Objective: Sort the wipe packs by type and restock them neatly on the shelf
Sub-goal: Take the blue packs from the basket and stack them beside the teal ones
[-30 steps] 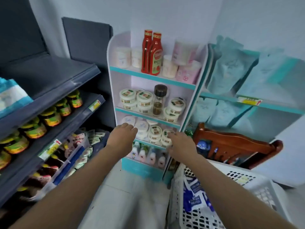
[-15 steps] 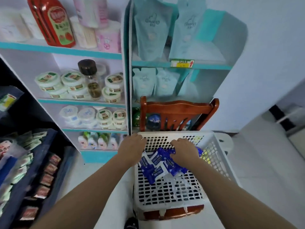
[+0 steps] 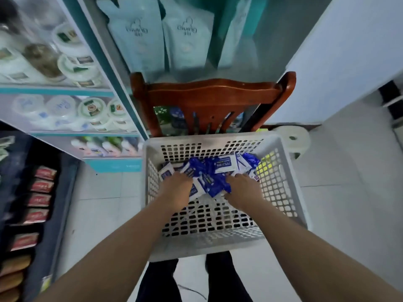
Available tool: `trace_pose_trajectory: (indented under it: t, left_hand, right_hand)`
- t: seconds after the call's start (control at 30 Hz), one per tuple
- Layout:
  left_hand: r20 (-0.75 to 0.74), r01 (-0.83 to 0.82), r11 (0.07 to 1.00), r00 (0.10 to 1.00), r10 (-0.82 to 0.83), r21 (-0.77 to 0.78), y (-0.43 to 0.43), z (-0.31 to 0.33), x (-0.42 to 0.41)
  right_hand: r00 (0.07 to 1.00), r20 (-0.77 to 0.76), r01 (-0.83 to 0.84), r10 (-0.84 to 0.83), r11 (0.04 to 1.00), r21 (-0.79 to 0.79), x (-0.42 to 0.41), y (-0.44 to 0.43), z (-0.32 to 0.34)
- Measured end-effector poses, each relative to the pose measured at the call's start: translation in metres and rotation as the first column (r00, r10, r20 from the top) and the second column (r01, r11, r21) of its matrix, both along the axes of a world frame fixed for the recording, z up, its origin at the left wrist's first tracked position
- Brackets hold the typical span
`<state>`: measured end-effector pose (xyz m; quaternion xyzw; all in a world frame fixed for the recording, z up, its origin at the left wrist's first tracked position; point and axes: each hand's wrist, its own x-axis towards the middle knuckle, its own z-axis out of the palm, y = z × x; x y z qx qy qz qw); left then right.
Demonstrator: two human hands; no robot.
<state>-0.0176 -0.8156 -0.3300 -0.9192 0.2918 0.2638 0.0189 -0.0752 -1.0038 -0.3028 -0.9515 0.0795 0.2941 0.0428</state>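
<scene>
Down at the far end of the white basket lies a jumbled heap of blue and white wipe packs, overlapping one another at all angles. The person leans over it with both arms reaching in. The left hand rests knuckles-up on the left side of the heap and the right hand on the right side. Both have their fingertips sunk among the packs, so I cannot tell whether either hand is gripping one or only pressing on the pile. Just beyond the basket's far rim rises the back of a reddish wooden chair. Behind it, pale blue pouches stand upright on a teal-edged shelf. Round white tubs fill the shelves to the left.
</scene>
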Motion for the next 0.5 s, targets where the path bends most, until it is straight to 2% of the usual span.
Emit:
trace_pose_trajectory:
  t: [0.23,0.33,0.37,0.43,0.5]
  left_hand:
    - [-0.082,-0.168,0.98,0.981,0.177,0.108,-0.041,-0.074,0.007]
    - [-0.11,-0.214,0.965,0.967,0.231,0.151,-0.047,-0.106,0.011]
    - [-0.125,-0.237,0.958,0.958,0.258,0.161,-0.048,-0.116,0.013]
    - [-0.157,-0.313,0.937,0.929,0.335,0.153,-0.049,-0.136,0.019]
    - [-0.163,-0.398,0.913,0.898,0.408,0.093,-0.047,-0.157,0.029]
  right_hand:
    - [0.993,-0.022,-0.113,0.114,0.993,0.04,0.026,-0.047,-0.078]
    - [0.997,-0.015,-0.071,0.073,0.995,0.069,0.042,-0.06,-0.111]
    - [1.0,0.001,-0.006,0.006,0.996,0.093,0.048,-0.062,-0.122]
    - [0.962,0.026,0.264,-0.272,0.95,0.167,0.059,-0.064,-0.142]
    - [0.813,0.01,0.563,-0.582,0.791,0.239,0.069,-0.062,-0.161]
